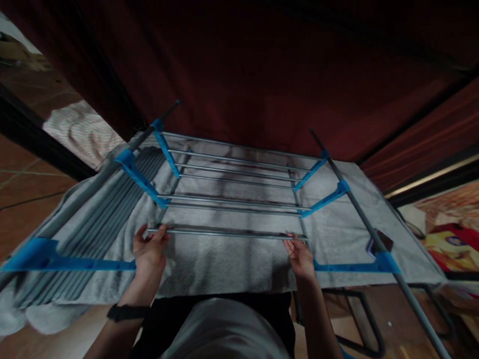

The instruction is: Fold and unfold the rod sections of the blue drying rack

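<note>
A clothes drying rack [239, 204] of grey metal rods and blue plastic joints stands before me, with a grey towel [224, 259] spread under its centre rods. My left hand [149, 249] pinches the left end of the nearest metal rod [228, 233]. At the rod's right end, my right hand [300, 255] has its fingers closed on it. I wear a black band [125, 312] on the left wrist.
A dark red curtain [262, 75] hangs behind the rack. The rack's left wing [93, 219] slopes down over tiled floor. A small dark object [378, 244] lies on the towel at the right. Colourful printed fabric [449, 234] is at the far right.
</note>
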Tool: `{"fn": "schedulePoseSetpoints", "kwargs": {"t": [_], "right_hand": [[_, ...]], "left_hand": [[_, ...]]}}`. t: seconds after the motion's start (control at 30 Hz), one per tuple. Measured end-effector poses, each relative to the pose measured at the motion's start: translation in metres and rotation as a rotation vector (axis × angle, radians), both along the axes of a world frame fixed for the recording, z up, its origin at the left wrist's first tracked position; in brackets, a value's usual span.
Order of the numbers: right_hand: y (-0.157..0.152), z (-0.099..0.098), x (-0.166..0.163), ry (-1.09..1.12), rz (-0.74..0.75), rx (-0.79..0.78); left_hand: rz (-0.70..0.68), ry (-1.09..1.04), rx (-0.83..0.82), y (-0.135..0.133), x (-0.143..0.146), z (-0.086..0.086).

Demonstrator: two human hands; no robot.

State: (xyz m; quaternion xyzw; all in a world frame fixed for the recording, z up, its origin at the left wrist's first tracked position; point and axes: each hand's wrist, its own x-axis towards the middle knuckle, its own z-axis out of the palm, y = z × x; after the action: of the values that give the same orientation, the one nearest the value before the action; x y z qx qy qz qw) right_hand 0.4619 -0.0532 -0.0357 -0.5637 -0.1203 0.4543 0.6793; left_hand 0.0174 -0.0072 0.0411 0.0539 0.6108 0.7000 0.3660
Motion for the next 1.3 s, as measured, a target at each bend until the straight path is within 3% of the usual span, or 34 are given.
{"fn": "schedulePoseSetpoints", "kwargs": {"t": [0.23, 0.43, 0.8, 0.97, 1.3], "right_hand": [[0.004, 0.003, -0.01, 0.088, -0.035, 0.009], [0.008, 0.001, -0.009, 0.131, -0.073, 0.002], [0.005, 0.007, -0.018, 0.123, 0.094, 0.055], [0.005, 0.007, -0.029, 0.147, 0.11, 0.072], [0.004, 0.013, -0.056, 0.145, 0.168, 0.063]], "left_hand": [[-0.149, -0.086, 0.019, -0.002, 0.016, 0.014], [-0.253, -0.142, -0.008, -0.005, 0.028, 0.011], [-0.195, -0.103, -0.103, -0.008, 0.025, -0.003], [-0.166, -0.13, -0.105, -0.007, 0.028, 0.0], [-0.235, -0.135, -0.108, -0.008, 0.038, 0.005]]}}
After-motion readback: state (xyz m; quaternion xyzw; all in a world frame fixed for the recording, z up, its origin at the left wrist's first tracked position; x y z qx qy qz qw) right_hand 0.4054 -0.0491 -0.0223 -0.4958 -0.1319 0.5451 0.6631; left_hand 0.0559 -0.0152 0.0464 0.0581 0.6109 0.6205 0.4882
